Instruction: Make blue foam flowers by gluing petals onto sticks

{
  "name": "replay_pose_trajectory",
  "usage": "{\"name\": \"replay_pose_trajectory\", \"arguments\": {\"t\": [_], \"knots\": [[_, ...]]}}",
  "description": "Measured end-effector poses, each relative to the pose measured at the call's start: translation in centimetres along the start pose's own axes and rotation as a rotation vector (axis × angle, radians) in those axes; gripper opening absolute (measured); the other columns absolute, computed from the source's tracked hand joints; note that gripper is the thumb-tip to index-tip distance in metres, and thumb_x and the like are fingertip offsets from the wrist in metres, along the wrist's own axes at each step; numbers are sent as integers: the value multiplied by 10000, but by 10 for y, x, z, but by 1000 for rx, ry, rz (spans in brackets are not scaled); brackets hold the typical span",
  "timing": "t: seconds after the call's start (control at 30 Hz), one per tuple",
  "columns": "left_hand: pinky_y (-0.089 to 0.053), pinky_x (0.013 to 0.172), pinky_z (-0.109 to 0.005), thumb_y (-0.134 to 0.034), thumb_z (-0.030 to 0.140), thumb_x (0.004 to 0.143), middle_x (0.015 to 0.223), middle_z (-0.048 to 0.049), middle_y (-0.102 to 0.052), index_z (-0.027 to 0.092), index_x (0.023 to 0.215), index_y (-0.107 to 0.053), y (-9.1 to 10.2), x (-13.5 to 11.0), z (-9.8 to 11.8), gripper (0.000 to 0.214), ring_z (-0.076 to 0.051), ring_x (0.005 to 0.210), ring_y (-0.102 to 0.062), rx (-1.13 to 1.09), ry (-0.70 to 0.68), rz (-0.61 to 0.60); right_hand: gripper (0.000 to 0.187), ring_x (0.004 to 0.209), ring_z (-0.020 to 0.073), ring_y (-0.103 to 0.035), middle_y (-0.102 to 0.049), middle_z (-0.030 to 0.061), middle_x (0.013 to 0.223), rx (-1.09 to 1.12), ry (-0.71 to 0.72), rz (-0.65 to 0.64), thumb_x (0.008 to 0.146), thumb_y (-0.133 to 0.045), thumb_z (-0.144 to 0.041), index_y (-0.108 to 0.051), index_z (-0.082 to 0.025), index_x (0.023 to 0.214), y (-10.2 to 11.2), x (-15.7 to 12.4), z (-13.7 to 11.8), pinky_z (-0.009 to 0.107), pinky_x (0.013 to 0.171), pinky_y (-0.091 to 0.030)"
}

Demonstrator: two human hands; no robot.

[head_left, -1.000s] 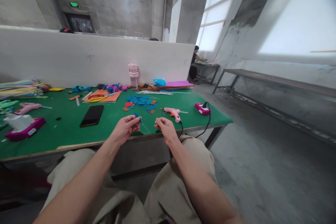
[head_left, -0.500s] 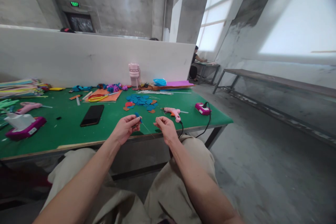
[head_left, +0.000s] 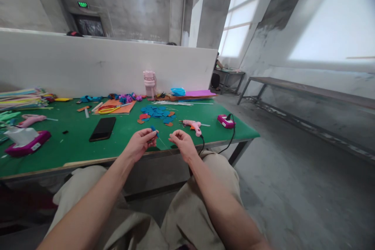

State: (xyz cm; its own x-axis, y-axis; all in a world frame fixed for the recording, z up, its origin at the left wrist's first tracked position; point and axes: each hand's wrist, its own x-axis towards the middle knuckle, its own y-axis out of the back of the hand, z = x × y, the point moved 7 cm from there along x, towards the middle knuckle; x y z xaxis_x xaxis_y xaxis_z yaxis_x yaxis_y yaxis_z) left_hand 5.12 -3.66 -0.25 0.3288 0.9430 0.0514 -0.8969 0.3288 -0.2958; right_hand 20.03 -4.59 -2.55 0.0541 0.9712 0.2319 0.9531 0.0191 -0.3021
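Near the table's front edge, my left hand (head_left: 141, 142) pinches a small blue piece (head_left: 154, 130) between thumb and fingers. From that piece a thin pale wire or stem (head_left: 164, 144) slants down toward the right. My right hand (head_left: 183, 142) is just across from it, its fingertips pressed together; whatever they hold, if anything, is too small to make out. Beyond both hands lies a loose pile of blue cut pieces (head_left: 158, 112) with a few orange and red ones. A pink glue gun (head_left: 193, 125) rests on the green table (head_left: 73, 152) beside my right hand.
A black phone (head_left: 102, 129) lies to the left, with yellow-handled scissors (head_left: 109, 110) on orange sheets behind it. Purple power strips (head_left: 225, 121) stand on both sides, one trailing a black cable. A white partition (head_left: 111, 62) closes off the back, and a pink bottle-like object (head_left: 150, 84) stands there.
My right hand has shifted slightly left, toward my left hand. The left hand keeps its pinch on the blue piece in the same place.
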Motion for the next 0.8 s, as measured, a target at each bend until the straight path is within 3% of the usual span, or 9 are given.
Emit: {"name": "replay_pose_trajectory", "arguments": {"t": [0.27,0.8], "knots": [[-432,510,-201,-678,257,638,591,14,-541,131,677,-586,4,1,-2,161,-71,530,-500,-16,11,13,181,590,95,-512,-588,-10,606,-73,-16,4,649,-624,-337,-621,-156,646,3,0,-2,225,612,-387],[-424,511,-197,-687,265,622,573,25,-556,135,656,-577,7,2,2,174,-67,519,-508,-6,16,17,204,691,118,-572,-655,30,742,-49,-19,-35,638,-647,-314,-672,-165,776,3,-1,-3,248,678,-423]]}}
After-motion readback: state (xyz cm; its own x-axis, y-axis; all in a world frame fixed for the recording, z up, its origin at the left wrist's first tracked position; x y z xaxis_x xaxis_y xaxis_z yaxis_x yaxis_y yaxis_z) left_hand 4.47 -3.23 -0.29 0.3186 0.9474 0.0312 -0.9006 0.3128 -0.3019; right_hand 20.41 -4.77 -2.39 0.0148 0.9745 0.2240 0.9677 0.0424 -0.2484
